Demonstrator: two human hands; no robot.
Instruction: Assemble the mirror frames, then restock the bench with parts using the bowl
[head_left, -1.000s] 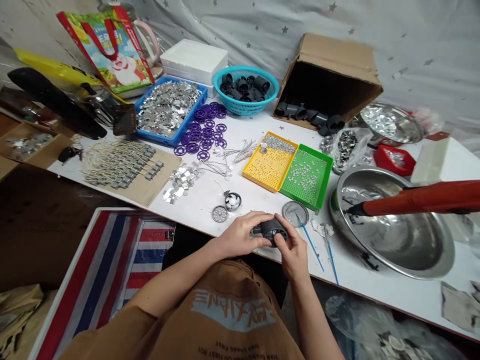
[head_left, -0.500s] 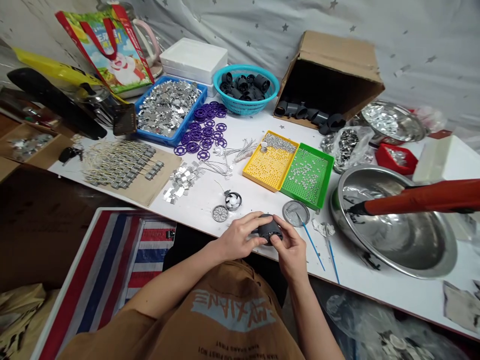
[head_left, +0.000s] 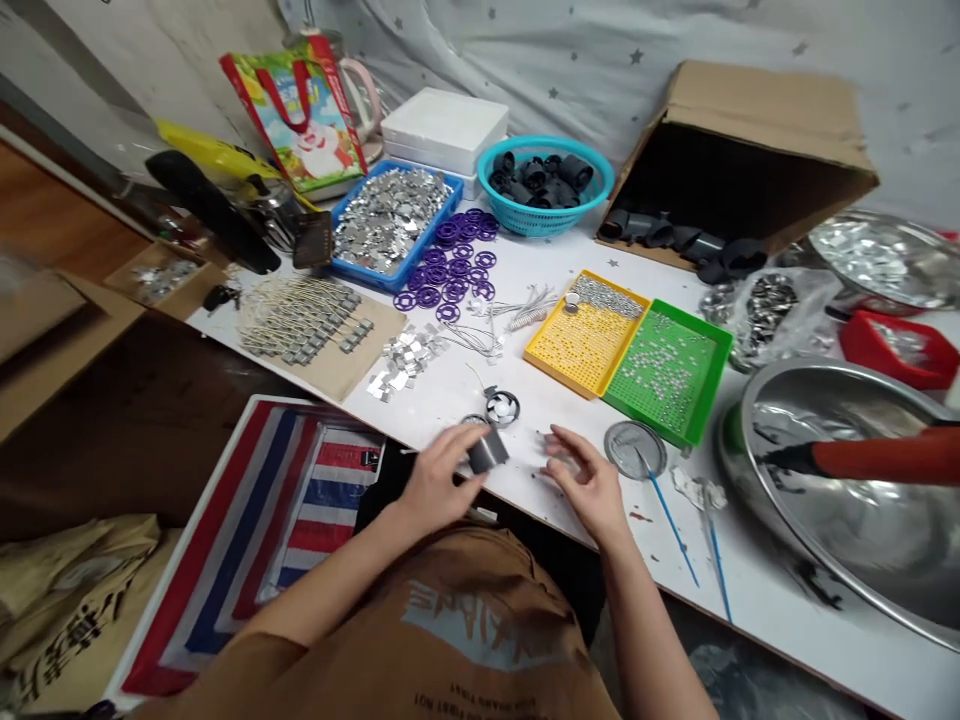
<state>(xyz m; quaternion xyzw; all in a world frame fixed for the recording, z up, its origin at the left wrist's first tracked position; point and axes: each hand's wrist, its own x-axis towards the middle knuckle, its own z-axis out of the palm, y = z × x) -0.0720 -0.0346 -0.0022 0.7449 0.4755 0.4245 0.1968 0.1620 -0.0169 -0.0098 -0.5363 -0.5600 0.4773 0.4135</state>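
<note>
My left hand (head_left: 439, 482) is closed on a small dark cylindrical part (head_left: 487, 452) at the near edge of the white table (head_left: 450, 385). The picture is smeared by motion there. My right hand (head_left: 589, 480) hovers just to the right of the part with its fingers spread and nothing in them. A small round black and white piece (head_left: 501, 405) lies on the table just beyond my left hand. A round metal lid (head_left: 634, 449) with a blue stick (head_left: 671, 520) sits to the right of my right hand.
Yellow tray (head_left: 585, 335) and green tray (head_left: 664, 375) of small metal bits lie mid-table. Purple rings (head_left: 454, 265), a blue tray of metal pieces (head_left: 386, 215), a teal basket of black tubes (head_left: 544, 180), a tipped cardboard box (head_left: 742, 150) stand behind. A large steel bowl (head_left: 847, 490) holds a red-handled tool (head_left: 877, 455).
The camera has swung left. My left hand has carried the dark part to the left, and my right hand has let go of it and opened.
</note>
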